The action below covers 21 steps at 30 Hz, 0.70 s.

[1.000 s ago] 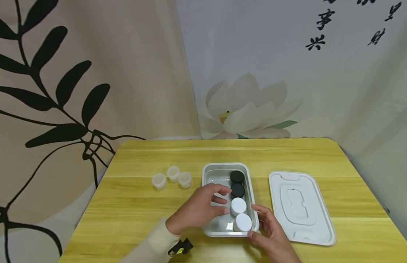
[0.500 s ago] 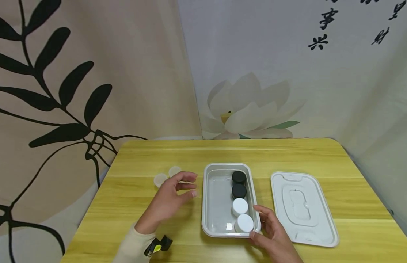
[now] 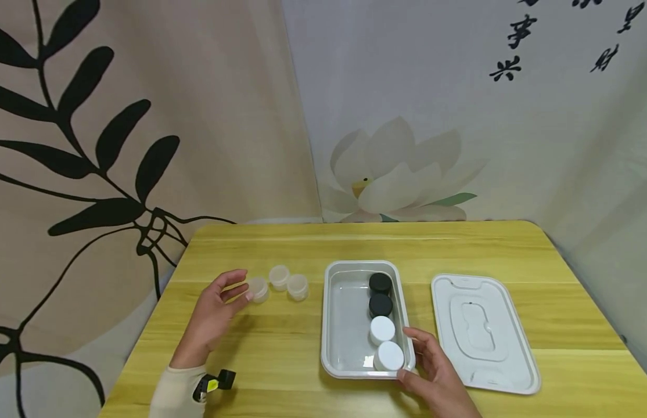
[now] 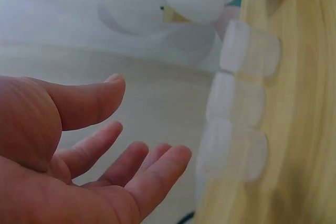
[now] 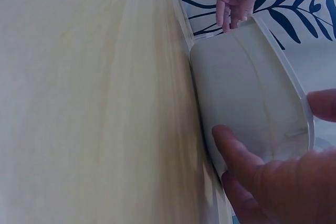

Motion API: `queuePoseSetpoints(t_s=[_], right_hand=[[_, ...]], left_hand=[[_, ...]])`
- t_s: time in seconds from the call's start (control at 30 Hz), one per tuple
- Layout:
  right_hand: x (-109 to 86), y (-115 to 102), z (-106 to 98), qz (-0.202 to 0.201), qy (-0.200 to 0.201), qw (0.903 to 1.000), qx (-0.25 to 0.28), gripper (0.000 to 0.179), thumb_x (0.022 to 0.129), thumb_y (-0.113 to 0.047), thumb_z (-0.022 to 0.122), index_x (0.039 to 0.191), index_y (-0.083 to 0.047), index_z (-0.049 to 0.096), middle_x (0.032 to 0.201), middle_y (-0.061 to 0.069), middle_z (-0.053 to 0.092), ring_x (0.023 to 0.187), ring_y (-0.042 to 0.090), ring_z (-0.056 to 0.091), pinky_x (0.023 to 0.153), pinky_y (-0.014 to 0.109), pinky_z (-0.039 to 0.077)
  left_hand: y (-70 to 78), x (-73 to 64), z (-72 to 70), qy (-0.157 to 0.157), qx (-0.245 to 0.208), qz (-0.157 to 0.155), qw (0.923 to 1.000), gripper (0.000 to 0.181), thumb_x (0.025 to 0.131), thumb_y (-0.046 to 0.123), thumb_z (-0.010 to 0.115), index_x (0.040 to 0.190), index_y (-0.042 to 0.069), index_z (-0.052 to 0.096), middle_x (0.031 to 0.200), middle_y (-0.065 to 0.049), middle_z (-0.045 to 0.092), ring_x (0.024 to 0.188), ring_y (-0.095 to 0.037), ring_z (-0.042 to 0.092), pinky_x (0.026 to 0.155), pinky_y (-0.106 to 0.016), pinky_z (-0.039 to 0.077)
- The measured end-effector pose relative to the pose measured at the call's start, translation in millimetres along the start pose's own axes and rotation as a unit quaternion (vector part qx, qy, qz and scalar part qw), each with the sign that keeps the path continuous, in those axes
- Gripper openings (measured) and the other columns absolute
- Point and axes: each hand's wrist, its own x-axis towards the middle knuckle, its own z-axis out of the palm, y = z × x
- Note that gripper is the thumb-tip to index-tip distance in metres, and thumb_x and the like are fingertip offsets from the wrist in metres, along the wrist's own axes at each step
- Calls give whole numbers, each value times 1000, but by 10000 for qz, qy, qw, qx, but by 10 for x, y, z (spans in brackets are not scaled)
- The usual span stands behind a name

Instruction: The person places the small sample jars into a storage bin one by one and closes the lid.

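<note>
My left hand (image 3: 214, 313) is beside the leftmost of three small translucent lidded jars (image 3: 258, 289), its fingers parted and relaxed. The left wrist view shows a gap between the left fingertips and that jar (image 4: 231, 150). My right hand (image 3: 435, 371) holds the near right corner of a rectangular light-grey tray (image 3: 347, 331), thumb at the rim and fingers along the outer wall. Along the tray's right side stand two black-topped jars (image 3: 380, 283) and two white-topped jars (image 3: 389, 355) in a row. In the right wrist view, the fingers (image 5: 236, 153) lie against the tray's side.
A white rectangular lid (image 3: 482, 334) lies flat on the wooden table (image 3: 281, 348), right of the tray. The other two translucent jars (image 3: 297, 287) stand between the left hand and the tray. A printed curtain (image 3: 240, 116) hangs behind the table.
My left hand has moved out of the tray and leftward, past the translucent jars to their left side. The right hand has stayed at the tray's corner.
</note>
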Motion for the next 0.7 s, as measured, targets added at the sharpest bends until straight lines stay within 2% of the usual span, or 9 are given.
queuePoseSetpoints(t_s=[0.17, 0.4, 0.7], right_hand=[[-6, 8, 2, -105, -8, 9999, -52, 70, 86, 3, 78, 149, -10, 48, 137, 22, 59, 111, 12, 63, 91, 21, 54], [-8, 6, -6, -66, 13, 10000, -44, 70, 87, 2, 78, 149, -10, 48, 136, 21, 60, 111, 12, 63, 91, 22, 55], [-10, -25, -13, 156, 49, 9999, 14, 71, 87, 1, 78, 150, -14, 49, 136, 22, 59, 112, 15, 62, 90, 24, 56]], left_hand=[[-123, 32, -58, 129, 164, -204, 9996, 57, 102, 8, 69, 155, 8, 47, 162, -15, 43, 148, -37, 47, 91, -12, 52], [-258, 112, -56, -61, 299, -339, 9990, 63, 103, 12, 69, 159, 8, 40, 167, -17, 36, 153, -40, 40, 93, -16, 51], [-412, 245, 17, -289, -97, -577, 9979, 64, 103, 6, 66, 160, 4, 36, 163, -20, 40, 150, -40, 45, 88, -17, 53]])
